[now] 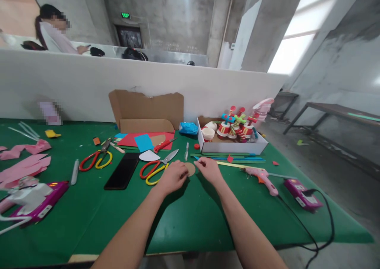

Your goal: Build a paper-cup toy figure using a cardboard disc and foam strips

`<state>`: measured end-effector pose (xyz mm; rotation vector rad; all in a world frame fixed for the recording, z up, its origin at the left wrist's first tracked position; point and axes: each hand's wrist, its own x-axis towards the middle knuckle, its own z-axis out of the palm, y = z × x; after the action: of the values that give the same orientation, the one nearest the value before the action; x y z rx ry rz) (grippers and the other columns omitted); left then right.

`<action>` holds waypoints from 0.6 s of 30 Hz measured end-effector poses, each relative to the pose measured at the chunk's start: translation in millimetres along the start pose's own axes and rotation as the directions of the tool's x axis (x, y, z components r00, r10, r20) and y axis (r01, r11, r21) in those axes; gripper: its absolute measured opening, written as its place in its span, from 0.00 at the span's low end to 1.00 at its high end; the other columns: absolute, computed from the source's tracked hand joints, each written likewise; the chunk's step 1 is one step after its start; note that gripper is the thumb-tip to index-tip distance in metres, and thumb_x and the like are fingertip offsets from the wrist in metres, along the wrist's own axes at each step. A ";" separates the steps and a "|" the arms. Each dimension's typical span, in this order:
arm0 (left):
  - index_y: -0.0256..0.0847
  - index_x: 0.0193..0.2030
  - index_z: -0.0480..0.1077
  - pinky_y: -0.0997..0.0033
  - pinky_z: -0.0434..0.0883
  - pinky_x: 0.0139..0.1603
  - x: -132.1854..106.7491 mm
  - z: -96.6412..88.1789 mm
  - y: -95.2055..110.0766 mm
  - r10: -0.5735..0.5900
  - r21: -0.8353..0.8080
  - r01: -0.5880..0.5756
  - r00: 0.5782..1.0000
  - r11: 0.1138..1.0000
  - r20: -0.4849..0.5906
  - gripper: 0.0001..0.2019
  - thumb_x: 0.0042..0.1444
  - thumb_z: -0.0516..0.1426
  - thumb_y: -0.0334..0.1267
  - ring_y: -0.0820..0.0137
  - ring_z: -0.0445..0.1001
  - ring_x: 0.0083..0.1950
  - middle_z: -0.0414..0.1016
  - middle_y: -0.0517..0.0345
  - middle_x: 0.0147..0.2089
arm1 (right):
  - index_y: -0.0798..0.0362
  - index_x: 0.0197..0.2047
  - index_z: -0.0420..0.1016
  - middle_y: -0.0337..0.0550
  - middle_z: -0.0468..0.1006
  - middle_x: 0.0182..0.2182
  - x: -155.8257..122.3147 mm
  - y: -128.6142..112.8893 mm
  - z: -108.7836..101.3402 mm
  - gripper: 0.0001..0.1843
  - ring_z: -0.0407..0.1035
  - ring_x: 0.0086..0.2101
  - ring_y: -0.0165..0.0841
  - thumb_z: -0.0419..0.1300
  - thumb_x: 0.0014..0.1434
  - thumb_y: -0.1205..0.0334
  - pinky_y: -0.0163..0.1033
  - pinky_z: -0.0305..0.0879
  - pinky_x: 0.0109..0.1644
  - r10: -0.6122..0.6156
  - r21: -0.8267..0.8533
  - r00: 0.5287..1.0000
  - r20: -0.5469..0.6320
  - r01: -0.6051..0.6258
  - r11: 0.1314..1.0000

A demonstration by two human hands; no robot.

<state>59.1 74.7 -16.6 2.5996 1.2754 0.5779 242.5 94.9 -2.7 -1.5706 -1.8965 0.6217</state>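
My left hand (175,177) is closed, with its curled fingers at the left edge of a small round cardboard disc (192,169). Just right of the disc, my right hand (211,170) has thumb and fingers pinched together; whatever lies between them is too small to make out. Behind that hand run blue and green paper strips (249,158), and a yellow strip (231,165) passes to its right. Scissors with red and yellow handles (157,170) lie open beside my left hand. A clear pen-like tube (187,152) rests beyond the disc.
A pink glue gun (264,179) and a purple power box (303,196) with a black cable are at right. Behind stands a white box (234,147) of paper figures. Left are a black phone (122,172), more scissors (96,158) and pink paper (26,168).
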 end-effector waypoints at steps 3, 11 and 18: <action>0.40 0.36 0.73 0.65 0.63 0.43 0.2 1.0 0.3 0.000 -0.003 0.000 1.000 1.000 -0.002 0.11 0.57 0.49 0.28 0.64 0.67 0.43 0.75 0.51 0.39 | 0.52 0.31 0.74 0.42 0.77 0.28 1.8 5.7 -13.5 0.11 0.68 0.30 0.32 0.54 0.59 0.59 0.34 0.56 0.33 0.047 -0.242 0.999 -0.021 -0.051 0.969; 0.41 0.36 0.75 0.66 0.64 0.45 0.5 7.0 -7.8 -0.029 -0.047 0.033 0.996 0.998 0.086 0.15 0.53 0.48 0.24 0.65 0.69 0.44 0.77 0.53 0.38 | 0.50 0.39 0.77 0.46 0.77 0.39 4.9 11.0 -16.3 0.11 0.70 0.41 0.36 0.56 0.60 0.56 0.37 0.58 0.43 0.031 -0.549 0.994 0.105 0.032 0.835; 0.40 0.36 0.74 0.65 0.64 0.46 0.7 7.4 -7.8 -0.018 -0.061 0.021 0.998 0.998 0.061 0.13 0.55 0.48 0.26 0.65 0.68 0.43 0.77 0.53 0.39 | 0.54 0.42 0.76 0.49 0.76 0.40 41.9 8.6 -14.6 0.11 0.70 0.41 0.36 0.53 0.62 0.63 0.37 0.59 0.41 -0.071 -0.651 0.997 0.034 0.076 0.755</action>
<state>57.0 80.1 -25.7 2.5319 1.2431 0.5227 253.4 137.4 8.0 -1.8785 -2.3148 -0.1151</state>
